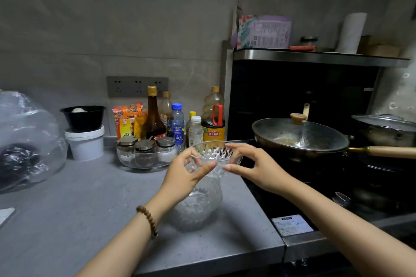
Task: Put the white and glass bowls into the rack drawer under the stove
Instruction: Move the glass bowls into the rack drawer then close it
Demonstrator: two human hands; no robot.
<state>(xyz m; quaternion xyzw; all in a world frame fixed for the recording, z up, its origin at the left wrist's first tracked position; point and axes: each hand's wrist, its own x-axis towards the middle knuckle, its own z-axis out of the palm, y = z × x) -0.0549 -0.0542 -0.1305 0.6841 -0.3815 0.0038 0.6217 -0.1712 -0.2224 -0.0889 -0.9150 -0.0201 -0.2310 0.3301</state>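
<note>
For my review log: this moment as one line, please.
left hand: pinches glass bowl rim | right hand: pinches same rim | bowl: held over second glass bowl on counter

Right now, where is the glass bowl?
The glass bowl is mid-frame, held by the left hand and right hand above the grey counter, left of the lidded wok.

home kitchen | wok [299, 135] on stove [292, 189] | sauce bottles [155, 117]

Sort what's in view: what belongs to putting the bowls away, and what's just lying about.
Job: upper glass bowl, gripped by left hand and right hand; lower glass bowl on the counter.
Lying about: lidded wok, sauce bottles, spice jars, white tub, black bowl, plastic bag.
</note>
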